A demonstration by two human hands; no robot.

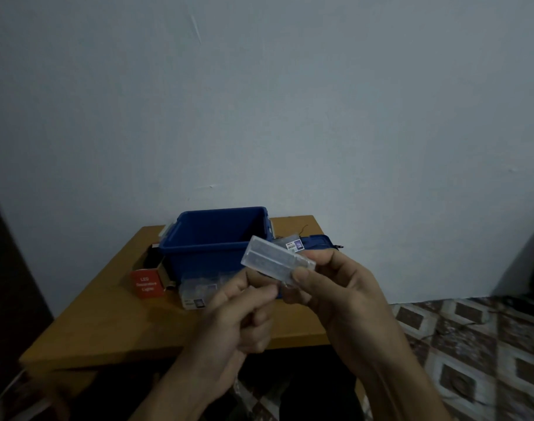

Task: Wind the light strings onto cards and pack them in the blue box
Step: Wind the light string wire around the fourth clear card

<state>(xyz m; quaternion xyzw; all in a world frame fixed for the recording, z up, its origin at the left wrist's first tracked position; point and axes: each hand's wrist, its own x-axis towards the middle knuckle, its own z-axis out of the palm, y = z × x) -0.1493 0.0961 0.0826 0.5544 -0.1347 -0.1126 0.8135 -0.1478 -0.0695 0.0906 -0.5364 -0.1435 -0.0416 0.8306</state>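
Fingers (303, 276) of the right hand (338, 293) pinched the clear case (277, 258), held up in front of the open blue box (204, 256). Left hand (244, 317) pinched its near end, maybe to steady it.

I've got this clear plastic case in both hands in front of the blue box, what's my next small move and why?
Probably steady the clear case in your right hand and ease your left hand away from its near end: the left pinches a small clear bit there, too blurred to name, and no card is in hand.
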